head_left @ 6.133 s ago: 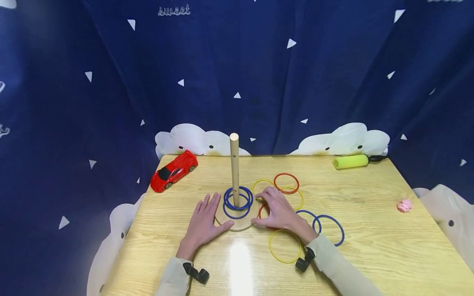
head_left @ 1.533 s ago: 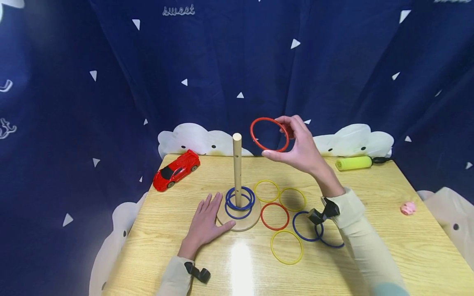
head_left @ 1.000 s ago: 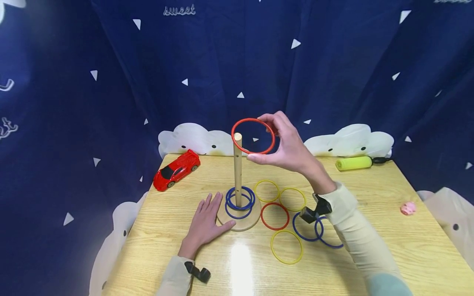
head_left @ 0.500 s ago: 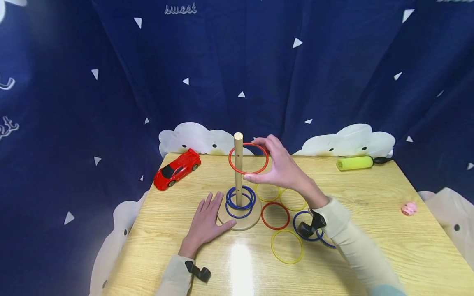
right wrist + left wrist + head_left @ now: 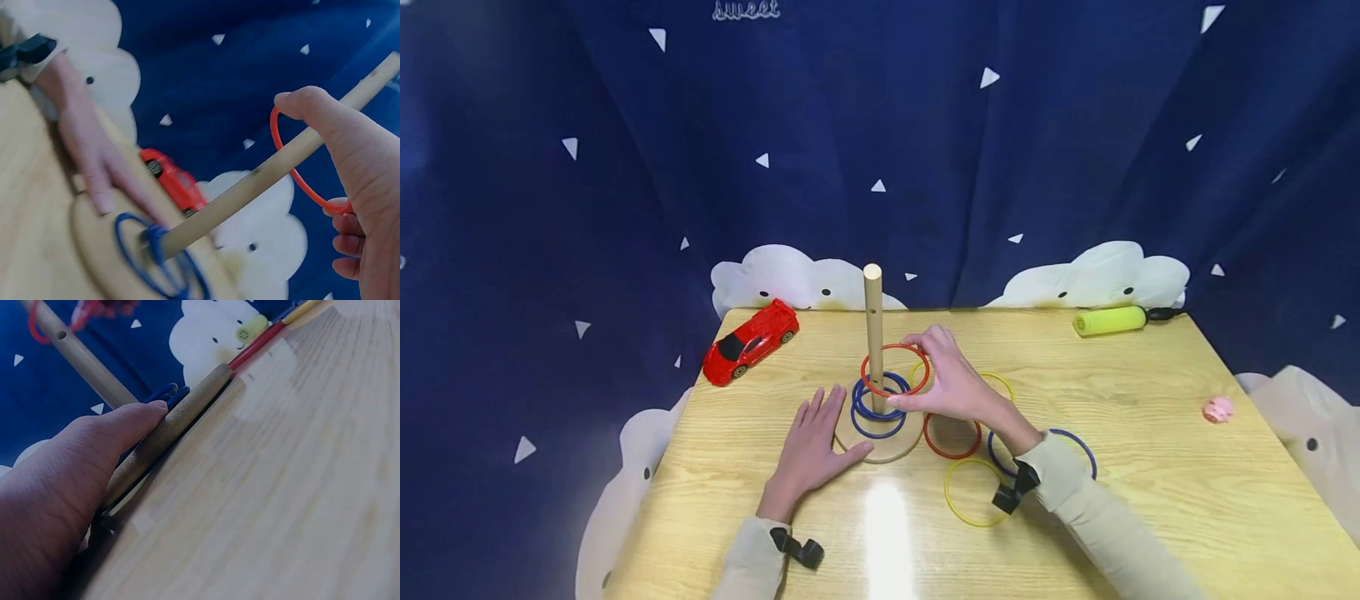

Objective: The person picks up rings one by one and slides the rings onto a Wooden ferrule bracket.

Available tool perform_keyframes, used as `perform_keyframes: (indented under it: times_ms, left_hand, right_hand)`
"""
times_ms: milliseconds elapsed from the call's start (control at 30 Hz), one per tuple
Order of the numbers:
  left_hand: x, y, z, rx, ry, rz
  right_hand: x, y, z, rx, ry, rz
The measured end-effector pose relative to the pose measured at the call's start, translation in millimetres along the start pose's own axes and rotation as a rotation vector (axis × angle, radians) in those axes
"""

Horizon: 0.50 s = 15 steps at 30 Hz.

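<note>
Red ring (image 5: 895, 370) around peg (image 5: 873, 333), pinched by right hand (image 5: 951, 387), left hand (image 5: 811, 446) flat

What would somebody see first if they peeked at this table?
The tall wooden peg on its round base mid-table, with the right hand holding a thin red plastic ring around it above two blue rings. The left hand touches the base; a red toy car sits far left.
</note>
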<state>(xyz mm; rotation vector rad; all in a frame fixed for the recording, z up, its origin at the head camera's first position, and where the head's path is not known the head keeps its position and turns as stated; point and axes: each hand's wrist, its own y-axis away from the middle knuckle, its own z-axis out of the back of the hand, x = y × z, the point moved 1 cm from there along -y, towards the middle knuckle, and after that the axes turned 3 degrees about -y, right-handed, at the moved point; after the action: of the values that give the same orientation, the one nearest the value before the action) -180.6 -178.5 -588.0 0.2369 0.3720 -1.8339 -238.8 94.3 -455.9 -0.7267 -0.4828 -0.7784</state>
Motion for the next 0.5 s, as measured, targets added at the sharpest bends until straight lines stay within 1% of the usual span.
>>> perform_keyframes:
  times_ms: [133, 267, 367, 500]
  left_hand:
    - [0.7, 1.2, 1.1, 0.002, 0.005, 0.002]
    - [1.7, 4.2, 2.4, -0.004, 0.003, 0.004]
    - [0.3, 4.9, 2.8, -0.001, 0.010, -0.002]
    - [-3.6, 3.3, 2.5, 0.003, 0.021, -0.013]
  right_hand:
    - [-18.0, 12.2, -22.4, 0.031, 0.032, -0.034]
    - [-33.1, 25.2, -43.6, 0.064, 0.069, -0.027]
    - [-44.5, 35.3, -55.2, 0.064, 0.123, -0.008]
    - [-55.9, 46.1, -63.1, 0.067, 0.206, -0.007]
